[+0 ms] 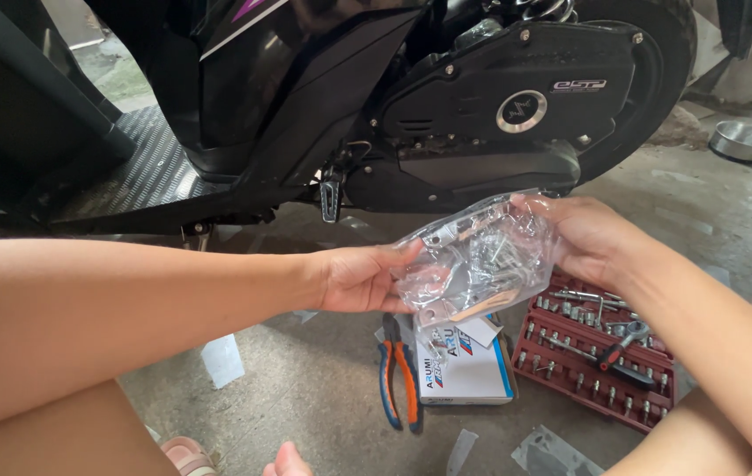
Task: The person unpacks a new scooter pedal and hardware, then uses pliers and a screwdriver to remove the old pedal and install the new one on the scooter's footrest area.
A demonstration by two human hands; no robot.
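Both my hands hold a clear plastic bag with shiny metal parts and bolts inside. My left hand grips the bag's left edge from below, palm up. My right hand pinches the bag's upper right corner. The bag hangs in the air over the concrete floor, just in front of a black scooter.
Below the bag lie a white and blue cardboard box, orange-and-blue pliers and an open red socket set case with a ratchet. A metal bowl sits far right. Scraps of plastic wrap lie on the floor.
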